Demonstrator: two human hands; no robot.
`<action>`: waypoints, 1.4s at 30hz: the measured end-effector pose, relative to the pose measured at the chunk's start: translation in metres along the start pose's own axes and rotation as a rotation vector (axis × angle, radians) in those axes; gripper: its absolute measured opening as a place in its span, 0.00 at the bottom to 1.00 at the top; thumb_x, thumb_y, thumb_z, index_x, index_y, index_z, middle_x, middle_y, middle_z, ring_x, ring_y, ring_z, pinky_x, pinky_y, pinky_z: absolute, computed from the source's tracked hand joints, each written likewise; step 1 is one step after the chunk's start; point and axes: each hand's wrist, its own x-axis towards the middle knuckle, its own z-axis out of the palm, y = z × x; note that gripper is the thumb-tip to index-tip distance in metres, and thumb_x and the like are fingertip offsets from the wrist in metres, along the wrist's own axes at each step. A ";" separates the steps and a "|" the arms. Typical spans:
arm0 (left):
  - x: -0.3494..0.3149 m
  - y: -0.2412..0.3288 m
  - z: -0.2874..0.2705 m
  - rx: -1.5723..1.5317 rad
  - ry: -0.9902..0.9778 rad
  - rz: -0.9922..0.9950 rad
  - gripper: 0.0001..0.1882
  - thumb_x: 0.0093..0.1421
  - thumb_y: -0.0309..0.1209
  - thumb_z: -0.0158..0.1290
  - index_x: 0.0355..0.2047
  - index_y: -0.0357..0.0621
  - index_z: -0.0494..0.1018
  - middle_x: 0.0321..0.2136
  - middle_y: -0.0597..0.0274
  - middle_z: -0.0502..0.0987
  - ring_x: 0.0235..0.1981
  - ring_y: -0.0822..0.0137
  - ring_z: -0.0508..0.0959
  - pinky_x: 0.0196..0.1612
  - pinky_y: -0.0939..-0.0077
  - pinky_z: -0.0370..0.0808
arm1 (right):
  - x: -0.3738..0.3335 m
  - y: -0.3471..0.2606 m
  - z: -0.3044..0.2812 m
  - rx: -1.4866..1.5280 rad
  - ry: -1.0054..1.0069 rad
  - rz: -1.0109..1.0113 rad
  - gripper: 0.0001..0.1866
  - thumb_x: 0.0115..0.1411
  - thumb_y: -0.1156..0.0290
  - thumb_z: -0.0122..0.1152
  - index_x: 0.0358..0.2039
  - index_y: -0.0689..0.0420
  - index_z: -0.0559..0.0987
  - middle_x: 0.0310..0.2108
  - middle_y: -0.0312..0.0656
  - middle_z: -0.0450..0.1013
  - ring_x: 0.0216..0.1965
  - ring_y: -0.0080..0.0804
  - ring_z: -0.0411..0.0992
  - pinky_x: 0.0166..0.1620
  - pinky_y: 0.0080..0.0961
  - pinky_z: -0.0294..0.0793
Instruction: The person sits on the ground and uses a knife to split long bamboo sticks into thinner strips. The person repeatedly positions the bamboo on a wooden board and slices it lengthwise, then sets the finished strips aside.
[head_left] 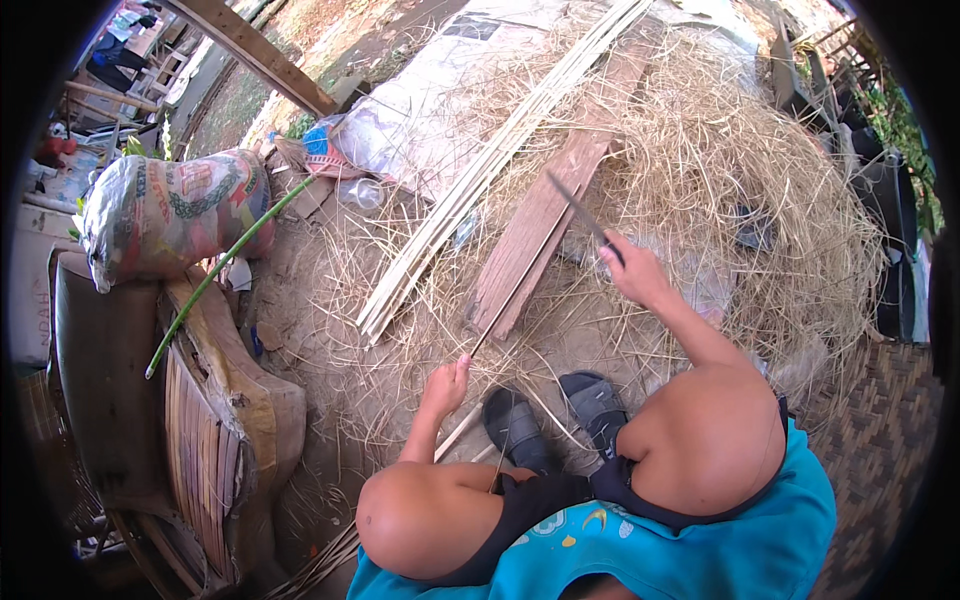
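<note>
Pale strips (pixel 490 185), loosely bundled. Pinched narrowly in left hand (pixel 447 387): near end of thin strip (pixel 510 298), laid along wooden board (pixel 525 240); likely light, springy, splinter-prone, best held by that end. Then knife (pixel 585 214), blade angled over board, handle clasped in right hand (pixel 637 270).

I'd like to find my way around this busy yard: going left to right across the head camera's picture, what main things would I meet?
Stuffed sack → left hand → knife → right hand → woven mat.
</note>
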 end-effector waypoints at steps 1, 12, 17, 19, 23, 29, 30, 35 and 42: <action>0.006 0.006 0.005 0.045 0.086 0.066 0.34 0.74 0.52 0.37 0.27 0.34 0.76 0.27 0.33 0.77 0.33 0.32 0.77 0.39 0.43 0.72 | -0.009 -0.004 0.015 -0.046 -0.078 -0.167 0.25 0.70 0.49 0.52 0.60 0.50 0.74 0.32 0.56 0.80 0.36 0.57 0.80 0.41 0.48 0.79; -0.006 -0.011 -0.006 -0.099 -0.058 -0.038 0.36 0.74 0.53 0.37 0.26 0.31 0.75 0.20 0.36 0.74 0.25 0.39 0.75 0.34 0.49 0.71 | 0.048 0.044 -0.007 -0.282 0.092 -0.241 0.27 0.70 0.46 0.50 0.62 0.46 0.71 0.32 0.54 0.79 0.34 0.59 0.79 0.41 0.52 0.80; -0.055 -0.003 -0.016 -0.104 -0.011 -0.061 0.36 0.74 0.54 0.37 0.24 0.32 0.75 0.19 0.39 0.74 0.23 0.43 0.75 0.33 0.51 0.72 | -0.008 0.028 0.009 -0.261 0.074 -0.239 0.22 0.70 0.50 0.50 0.57 0.48 0.74 0.30 0.56 0.79 0.34 0.60 0.79 0.40 0.54 0.78; -0.086 -0.009 -0.018 -0.092 0.008 -0.051 0.36 0.74 0.54 0.37 0.25 0.33 0.75 0.20 0.38 0.75 0.23 0.42 0.77 0.33 0.49 0.72 | 0.002 0.040 -0.024 -0.182 0.138 -0.056 0.22 0.70 0.52 0.50 0.58 0.48 0.73 0.31 0.56 0.79 0.36 0.61 0.79 0.42 0.55 0.76; -0.183 -0.069 -0.005 0.171 0.217 -0.013 0.25 0.73 0.45 0.42 0.33 0.41 0.83 0.24 0.44 0.81 0.30 0.45 0.83 0.36 0.52 0.76 | -0.007 0.050 -0.047 -0.160 0.146 -0.096 0.23 0.70 0.53 0.50 0.60 0.49 0.73 0.35 0.59 0.79 0.39 0.63 0.78 0.45 0.55 0.76; -0.289 -0.137 -0.063 0.277 -0.103 -0.261 0.26 0.69 0.51 0.46 0.36 0.42 0.83 0.31 0.41 0.81 0.35 0.42 0.82 0.42 0.50 0.77 | -0.032 0.050 0.001 -0.044 0.106 -0.127 0.25 0.70 0.52 0.52 0.61 0.52 0.73 0.38 0.62 0.79 0.42 0.64 0.77 0.47 0.52 0.75; -0.284 -0.140 -0.082 0.332 -0.157 -0.276 0.26 0.69 0.52 0.47 0.36 0.42 0.83 0.32 0.41 0.82 0.36 0.41 0.82 0.43 0.50 0.77 | -0.030 0.050 0.009 -0.013 0.111 -0.135 0.25 0.70 0.53 0.52 0.61 0.53 0.73 0.38 0.62 0.79 0.42 0.65 0.77 0.47 0.53 0.75; -0.140 -0.150 -0.177 0.524 -0.249 -0.418 0.25 0.63 0.53 0.52 0.42 0.46 0.84 0.39 0.42 0.83 0.45 0.42 0.82 0.52 0.52 0.78 | -0.014 0.026 0.044 0.069 -0.001 -0.033 0.27 0.71 0.53 0.51 0.64 0.54 0.68 0.40 0.63 0.78 0.43 0.66 0.76 0.48 0.52 0.75; 0.124 -0.026 -0.246 0.680 -0.027 -0.002 0.15 0.62 0.36 0.49 0.39 0.45 0.83 0.42 0.44 0.83 0.47 0.44 0.81 0.52 0.52 0.78 | 0.010 0.062 0.090 0.001 0.132 -0.188 0.28 0.71 0.56 0.51 0.66 0.56 0.64 0.45 0.63 0.76 0.45 0.65 0.76 0.48 0.52 0.75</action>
